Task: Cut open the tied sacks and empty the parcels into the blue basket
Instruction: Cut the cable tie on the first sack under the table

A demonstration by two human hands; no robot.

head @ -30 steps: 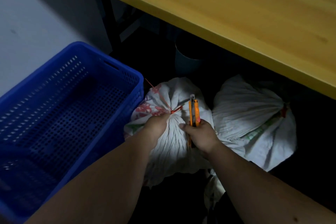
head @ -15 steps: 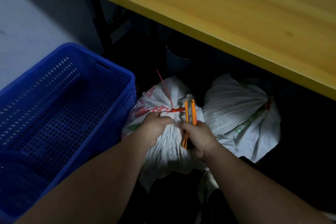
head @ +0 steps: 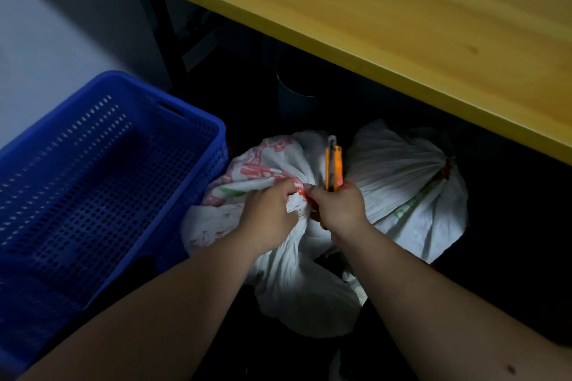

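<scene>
Left hand was clenched round the bunched neck of the near sack, fingers curled into the cloth right at the red tie. Reason: pinning the gather kept the tie taut and stopped the neck twisting under the blade. Right hand was wrapped round the orange utility knife, handle buried in the fist, blade end pointing up and away from me, away from the left knuckles. Hands were touching or nearly so at the tie; couldn't tell if the blade was under the tie, the contact spot was hidden between the fists.

Near sack sat on the dark floor just right of the blue basket, cloth pressed against or almost against the basket's side wall. I judged that was deliberate: short tip-over once the neck opened. Far sack lay just right of the near sack, further from the basket, under the edge of the yellow table, its own red tie on and untouched.

Basket showed no parcels on the mesh floor I could see; its near corner was cut off by my forearm. So, my read: first sack's tie being cut, nothing emptied, second sack waiting.

Risk as I judged it: blade close to the left fingers, poor light under the table.
</scene>
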